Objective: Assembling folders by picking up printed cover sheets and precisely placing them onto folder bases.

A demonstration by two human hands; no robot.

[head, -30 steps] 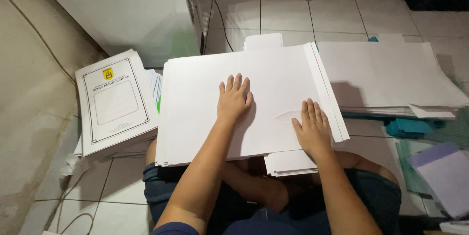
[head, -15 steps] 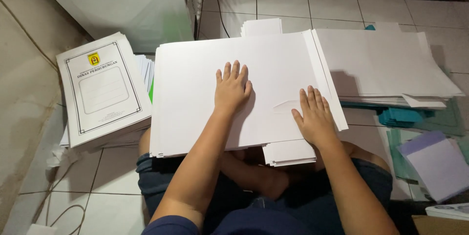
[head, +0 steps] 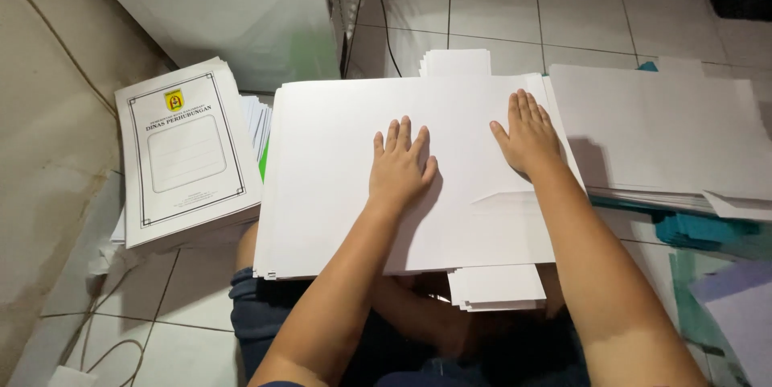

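While both hands lie flat on the large white sheet stack (head: 338,186), the stack rests across the seated person's lap, its near edge overhanging the knees and its far edge reaching toward the tiled floor (head: 498,9). The left hand (head: 400,166) presses palm-down near the middle of the top sheet, fingers spread and extended, closed on nothing. The right hand (head: 528,133) lies likewise open and flat, close to the right edge, gripping nothing. A judgement on good practice: keep the palms level and the pressure even, so that the top sheet does not buckle or slide over those beneath. Spread fingers distribute the load; curled fingertips would probably crease the paper. A smaller stack of white paper (head: 498,286) protrudes below the near edge, so the upper stack is likely to tip if weight shifts toward the body. Left of the lap lies a pile of printed covers (head: 186,150) with a framed border and a yellow emblem. Right of the hands, more loose white sheets (head: 659,125) overlap teal folders (head: 700,230).
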